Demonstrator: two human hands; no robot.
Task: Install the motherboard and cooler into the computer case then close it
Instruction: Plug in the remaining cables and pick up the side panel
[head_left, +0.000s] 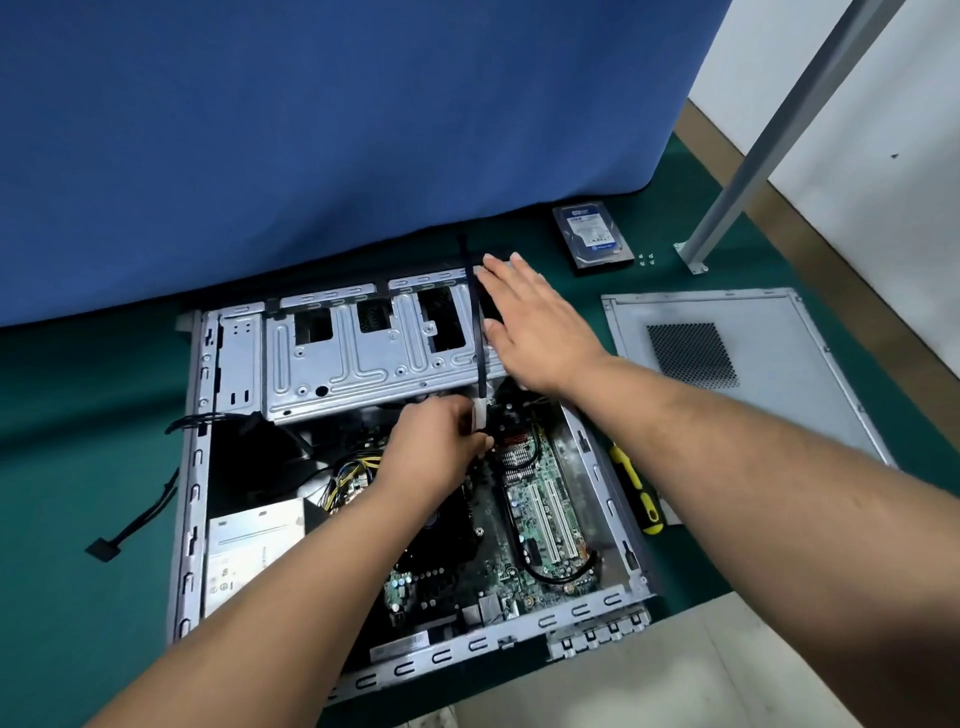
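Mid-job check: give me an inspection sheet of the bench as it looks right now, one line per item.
Surface: green mat, partly bare.
Job's things: computer case lies open; motherboard sits inside; side panel lies off, right of the case. Cooler: cannot tell, hidden under the left arm.
Clutter: hard drive and small screws at the back; yellow-handled screwdriver beside the case.
Hands: left hand pinches a white connector; right hand rests flat on the drive cage.
Cables: black cable runs up over the cage from the connector; another black cable trails out left onto the mat; yellow-black bundle inside.
Surroundings: blue cloth behind; metal post at right.
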